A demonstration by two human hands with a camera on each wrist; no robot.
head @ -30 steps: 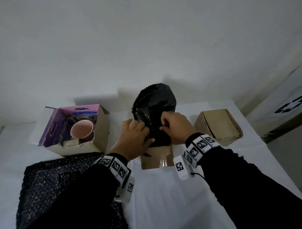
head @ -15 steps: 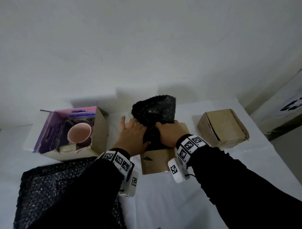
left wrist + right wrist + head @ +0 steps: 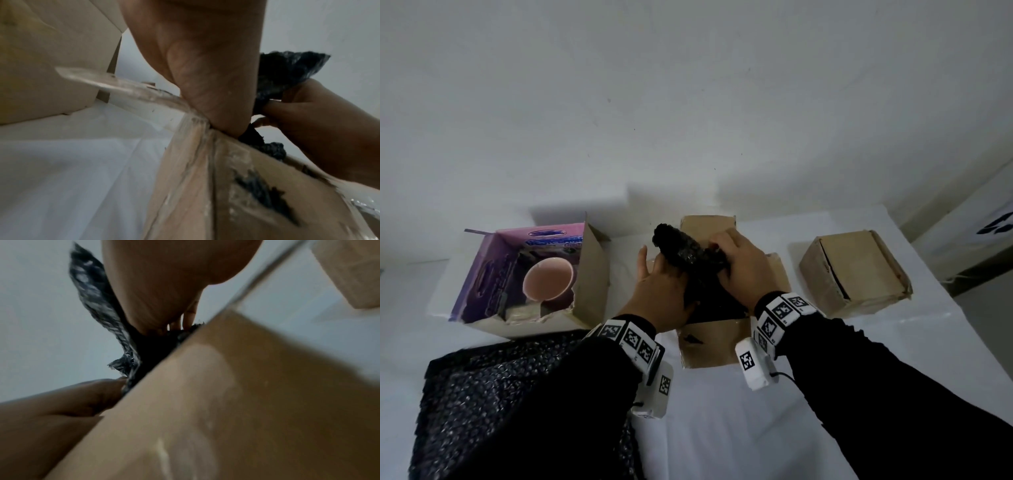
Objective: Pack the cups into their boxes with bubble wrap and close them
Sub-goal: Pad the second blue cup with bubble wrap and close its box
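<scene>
An open brown box [image 3: 712,342] stands mid-table with its flaps spread. A bundle of black bubble wrap [image 3: 681,246] sticks out of it, tilted to the left. My left hand [image 3: 664,287] presses against the bundle's left side, thumb out, its fingers hidden behind the wrap. My right hand [image 3: 743,263] curls over the bundle from the right and grips it; in the left wrist view its fingers [image 3: 287,100] pinch the wrap [image 3: 287,69]. Whatever the wrap holds is hidden. A pink cup [image 3: 548,282] sits in the open purple box [image 3: 493,274] at the left.
A closed brown box [image 3: 856,274] stands at the right. A black bubble wrap sheet [image 3: 500,394] lies at the front left, partly under my left sleeve. White cloth covers the table [image 3: 722,428]. A white wall rises close behind the boxes.
The bubble wrap bundle has gone from standing tall to pushed down and tilted left in the middle box. Both hands followed it down. The box's far flap now shows.
</scene>
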